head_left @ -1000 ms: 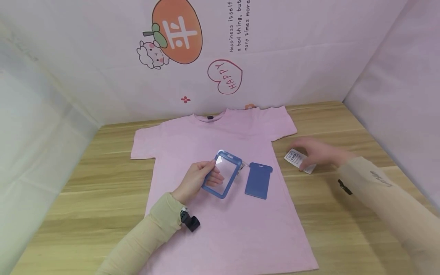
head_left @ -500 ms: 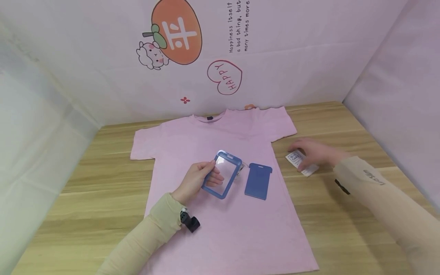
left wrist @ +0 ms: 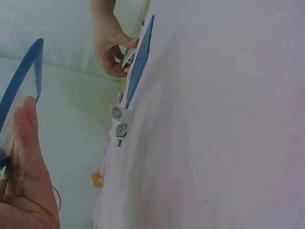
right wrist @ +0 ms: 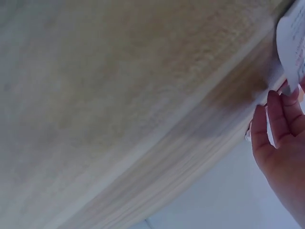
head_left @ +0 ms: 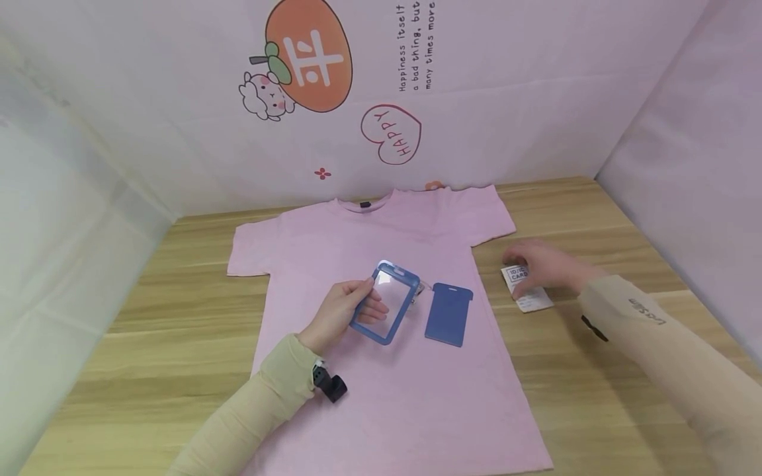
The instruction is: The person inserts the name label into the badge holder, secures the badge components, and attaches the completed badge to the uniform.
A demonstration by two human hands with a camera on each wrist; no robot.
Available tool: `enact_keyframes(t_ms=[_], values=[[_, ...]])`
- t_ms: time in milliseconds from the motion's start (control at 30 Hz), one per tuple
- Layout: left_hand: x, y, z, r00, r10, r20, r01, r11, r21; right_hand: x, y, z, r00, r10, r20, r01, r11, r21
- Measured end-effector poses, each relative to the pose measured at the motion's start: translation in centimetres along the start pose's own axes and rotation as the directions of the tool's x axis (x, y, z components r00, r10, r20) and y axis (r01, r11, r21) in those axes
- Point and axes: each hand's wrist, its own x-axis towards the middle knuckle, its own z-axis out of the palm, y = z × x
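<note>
While clamped betw. thumb & fingers of L hand (head_left: 339, 307): blue-rimmed clear holder (head_left: 391, 299), raised over pink T-shirt (head_left: 387, 396).
Holder axis: long way slanting, slotted end pointing away & slightly R.
R hand (head_left: 546, 262): pinching white ID/IC CARD packet (head_left: 532, 300), just R of shirt; can't tell if lifted.
Packet axis: far-L to near-R, printed box at far end.
Blue case (head_left: 448, 316): on shirt, R of holder, slot end away; metal clip (left wrist: 121, 130) near.
Surface: wood-grain table (head_left: 149, 344), shirt spread collar-away.
Room: pale cloth backdrop (head_left: 512, 99) w/ orange fruit & HAPPY heart.
</note>
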Motion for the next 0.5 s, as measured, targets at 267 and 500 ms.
enact_keyframes(t_ms=[267,500], values=[[0.1,-0.09,0.06,1.0,-0.004,-0.004,0.004,1.0,-0.011,-0.47,0.39,-0.35,0.999,0.046,0.017,-0.047,0.998,0.045],[0.21,-0.11,0.16,1.0,0.017,-0.011,-0.017,1.0,-0.003,-0.91,0.86,-0.57,0.999,0.031,0.014,-0.032,0.993,0.112]])
